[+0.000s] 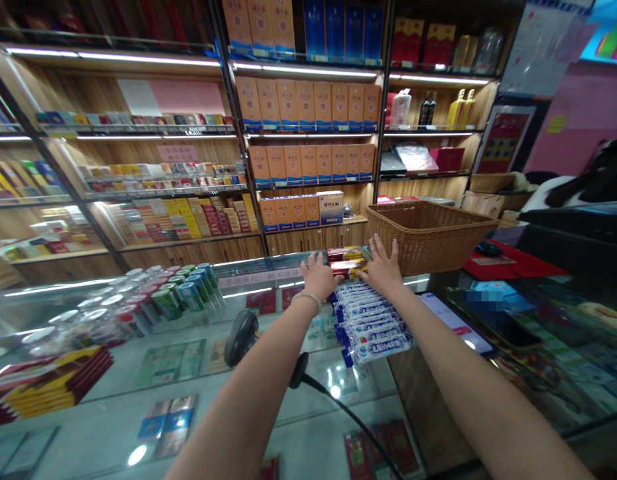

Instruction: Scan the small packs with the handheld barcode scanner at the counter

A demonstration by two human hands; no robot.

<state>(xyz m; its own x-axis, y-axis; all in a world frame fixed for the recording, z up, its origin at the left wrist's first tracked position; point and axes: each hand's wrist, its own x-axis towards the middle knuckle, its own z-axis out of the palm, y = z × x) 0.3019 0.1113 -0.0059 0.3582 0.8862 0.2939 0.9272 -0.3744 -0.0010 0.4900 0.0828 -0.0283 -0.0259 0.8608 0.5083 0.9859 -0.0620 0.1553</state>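
Red-gold packs (346, 267) are touched by left hand (319, 277) and right hand (384, 271).
Fingers (377, 248) are half spread; grip cannot be told; blue lettering (383, 349) on white packets (371, 317) is unreadable.

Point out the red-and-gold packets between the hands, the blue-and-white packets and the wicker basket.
Red-and-gold packets (345, 268): head view, on the nearer one's wrapper.
Blue-and-white packets (372, 321): head view, on a wrapper mid-row.
Wicker basket (433, 252): head view, on its near wall.

Shelves (83, 83), rear, bearing orange boxes (306, 103); glass counter (228, 413), foreground, with cans (188, 293) at left, scanner (241, 338) near centre, phone (453, 323) at right.
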